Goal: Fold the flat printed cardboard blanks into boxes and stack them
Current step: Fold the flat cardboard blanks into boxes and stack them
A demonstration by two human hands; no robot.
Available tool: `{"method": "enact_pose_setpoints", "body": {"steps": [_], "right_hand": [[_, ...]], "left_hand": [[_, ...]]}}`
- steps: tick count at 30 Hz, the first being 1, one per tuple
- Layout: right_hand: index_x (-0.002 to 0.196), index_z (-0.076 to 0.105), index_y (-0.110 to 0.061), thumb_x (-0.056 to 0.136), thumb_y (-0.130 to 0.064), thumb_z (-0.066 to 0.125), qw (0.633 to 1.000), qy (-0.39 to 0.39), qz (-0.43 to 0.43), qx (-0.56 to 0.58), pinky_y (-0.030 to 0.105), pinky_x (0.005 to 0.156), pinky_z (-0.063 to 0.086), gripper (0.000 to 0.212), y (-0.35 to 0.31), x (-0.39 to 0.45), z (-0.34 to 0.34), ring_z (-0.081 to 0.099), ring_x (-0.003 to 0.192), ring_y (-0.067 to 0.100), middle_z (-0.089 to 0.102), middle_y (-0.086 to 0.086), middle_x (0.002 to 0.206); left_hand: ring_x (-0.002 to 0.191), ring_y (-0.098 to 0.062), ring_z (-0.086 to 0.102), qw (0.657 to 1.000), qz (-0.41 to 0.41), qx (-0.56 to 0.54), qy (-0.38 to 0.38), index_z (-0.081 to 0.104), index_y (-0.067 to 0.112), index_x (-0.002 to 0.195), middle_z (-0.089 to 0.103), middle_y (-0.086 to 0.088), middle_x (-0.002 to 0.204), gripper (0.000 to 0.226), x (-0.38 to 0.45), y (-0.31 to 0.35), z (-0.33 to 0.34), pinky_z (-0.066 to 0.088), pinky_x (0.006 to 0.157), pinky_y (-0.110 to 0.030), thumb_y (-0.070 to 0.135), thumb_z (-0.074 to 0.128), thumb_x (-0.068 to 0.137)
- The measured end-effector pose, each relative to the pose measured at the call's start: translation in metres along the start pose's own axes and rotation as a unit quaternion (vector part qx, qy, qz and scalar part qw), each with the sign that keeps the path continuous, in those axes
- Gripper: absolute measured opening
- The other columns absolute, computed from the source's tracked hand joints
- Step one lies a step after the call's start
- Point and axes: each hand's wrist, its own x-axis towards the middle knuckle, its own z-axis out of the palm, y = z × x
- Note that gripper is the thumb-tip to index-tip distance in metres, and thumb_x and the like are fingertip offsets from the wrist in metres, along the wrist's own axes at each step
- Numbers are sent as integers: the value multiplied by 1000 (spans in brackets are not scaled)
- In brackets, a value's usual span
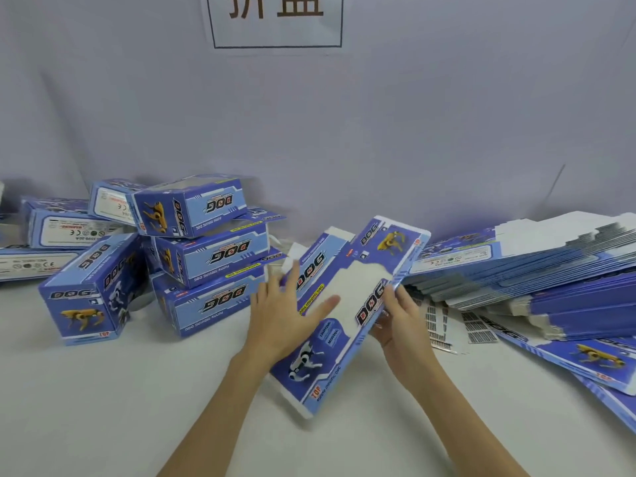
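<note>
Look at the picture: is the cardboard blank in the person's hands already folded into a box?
No, the blank is flat, held between the left hand and right hand.

Person, head-camera view: two forearms and two hands in frame, entering from the lower edge.

Left forearm (210,404): bare from the frame edge to the wrist; no sleeve, cuff or band shows.

Left hand (278,318): bare, ungloved; five slender digits; no ring, watch or bracelet to be seen.

Right forearm (457,414): bare along its whole visible length; no sleeve shows.

Right hand (402,321): bare, ungloved; slim digits with short nails; nothing worn at the wrist.

Clothing: none visible in frame. Markings, tattoos, plasters: none can be made out at this sharpness.
</note>
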Motion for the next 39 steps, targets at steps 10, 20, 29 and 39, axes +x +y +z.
{"method": "enact_pose_setpoints", "body": {"steps": [10, 20, 29, 39], "right_hand": [[151, 48, -28, 105, -46, 54, 998, -52, -27, -29, 43, 86, 64, 50, -1, -2, 7, 76, 108, 29, 74, 8, 125], [133, 65, -22, 106, -26, 63, 943, -3, -228, -241, 39, 105, 56, 28, -15, 7, -13, 64, 127, 17, 68, -6, 133], [110, 62, -13, 114, -39, 40, 962, 40, -200, -182, 44, 84, 58, 34, -28, 17, -36, 68, 87, 23, 69, 10, 97], [78, 73, -23, 112, -12, 38, 993, 61, -102, 8, 30, 84, 58, 50, -30, 21, -53, 69, 78, 18, 70, -2, 75]], "left_hand": [[129, -10, 60, 946, 131, -229, -187, 48, 51, 147, 58, 20, 145, 68, -11, 22, -7, 51, 103, -29, 40, 71, 84], [110, 13, 61, 898, 109, -325, -278, 65, 70, 112, 67, 37, 116, 49, -3, 18, -60, 47, 86, -7, 45, 65, 70], [134, -5, 54, 879, 134, -327, -319, 60, 43, 137, 57, 19, 144, 48, -20, 22, -57, 46, 95, -14, 33, 70, 91], [139, 10, 42, 914, 145, -232, -300, 49, 58, 142, 46, 34, 149, 64, -15, 17, -49, 40, 107, -17, 44, 78, 87]]}}
